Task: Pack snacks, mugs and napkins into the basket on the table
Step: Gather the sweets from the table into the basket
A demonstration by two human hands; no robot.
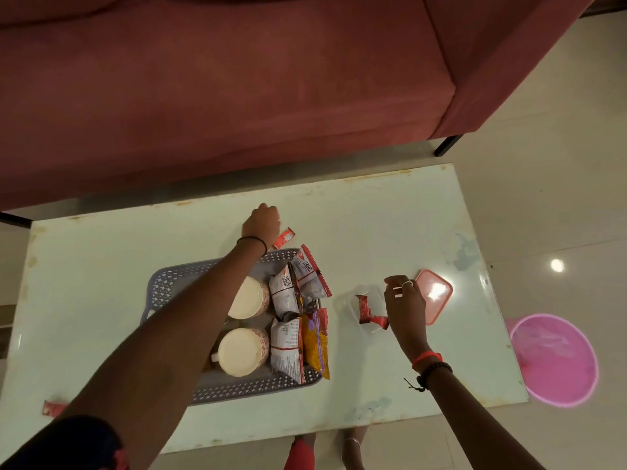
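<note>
Lavender plastic, the basket (176, 283) sits mid-table toward the near edge, already holding two mugs (239, 351) and several snack packets (288, 344). The left hand (261, 223) reaches past the basket's far rim, closed over a small red sachet (284, 238) near the table's far edge. The right hand (405, 307) pinches a red wrapper (368, 315) over a clear tub (356, 300) beside a pink lid (436, 296). Best to lift each packet clear of the rim and drop it beside the mugs. Another red packet (54, 408) waits at the near-left corner.
</note>
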